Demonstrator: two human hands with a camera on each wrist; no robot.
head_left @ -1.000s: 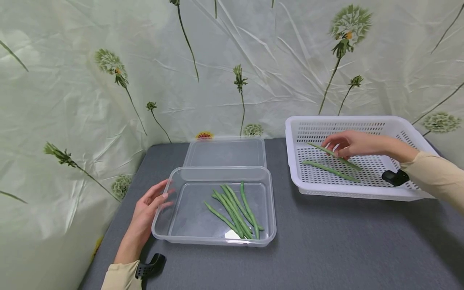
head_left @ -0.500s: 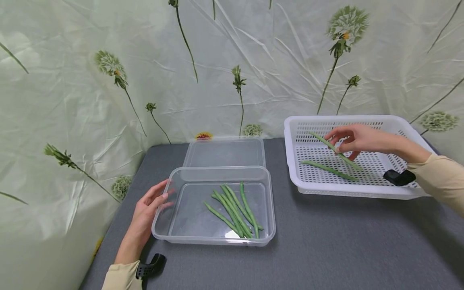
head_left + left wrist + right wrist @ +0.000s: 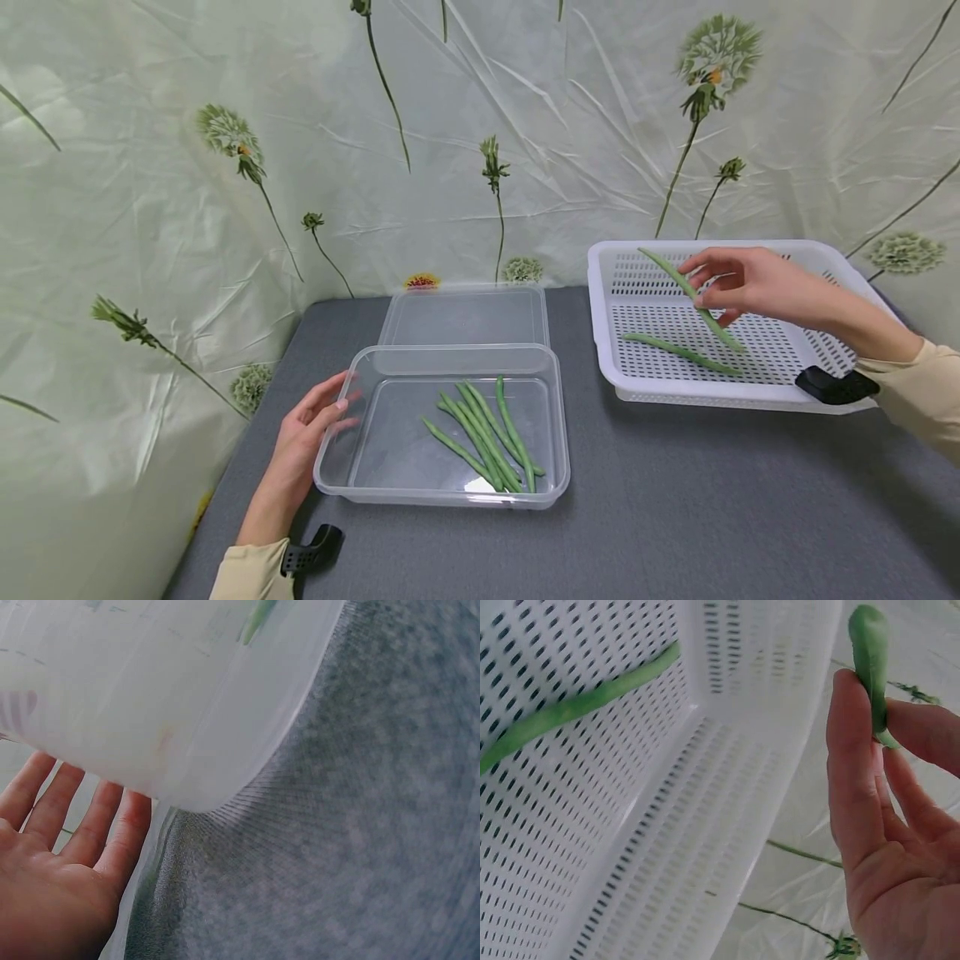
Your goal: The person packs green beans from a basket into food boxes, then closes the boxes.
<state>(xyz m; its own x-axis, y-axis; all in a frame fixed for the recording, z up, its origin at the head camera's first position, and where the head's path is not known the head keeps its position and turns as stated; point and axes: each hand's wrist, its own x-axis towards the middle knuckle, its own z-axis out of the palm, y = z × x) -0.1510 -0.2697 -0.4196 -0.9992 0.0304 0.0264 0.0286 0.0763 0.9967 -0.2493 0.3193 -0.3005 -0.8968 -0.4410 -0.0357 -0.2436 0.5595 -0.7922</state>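
Observation:
My right hand (image 3: pixel 738 283) pinches a long green bean (image 3: pixel 686 292) between thumb and fingers and holds it tilted above the white perforated basket (image 3: pixel 840 267); in the right wrist view the green bean (image 3: pixel 870 660) sticks up past the fingertips (image 3: pixel 851 712). One more bean (image 3: pixel 678 352) lies on the basket floor, also seen as the bean (image 3: pixel 577 709) in the right wrist view. My left hand (image 3: pixel 307 433) rests with straight fingers against the left wall of a clear plastic container (image 3: pixel 360 492), which holds several green beans (image 3: pixel 487 433).
The container's clear lid (image 3: pixel 465 315) lies flat behind it on the grey table (image 3: pixel 712 500). A crinkled sheet printed with dandelions (image 3: pixel 225 133) closes off the back and left. Black wrist mounts (image 3: pixel 832 385) sit on both sleeves.
My right hand has lifted the bean up off the basket floor and tilted it steeper. The left hand and the container have stayed put.

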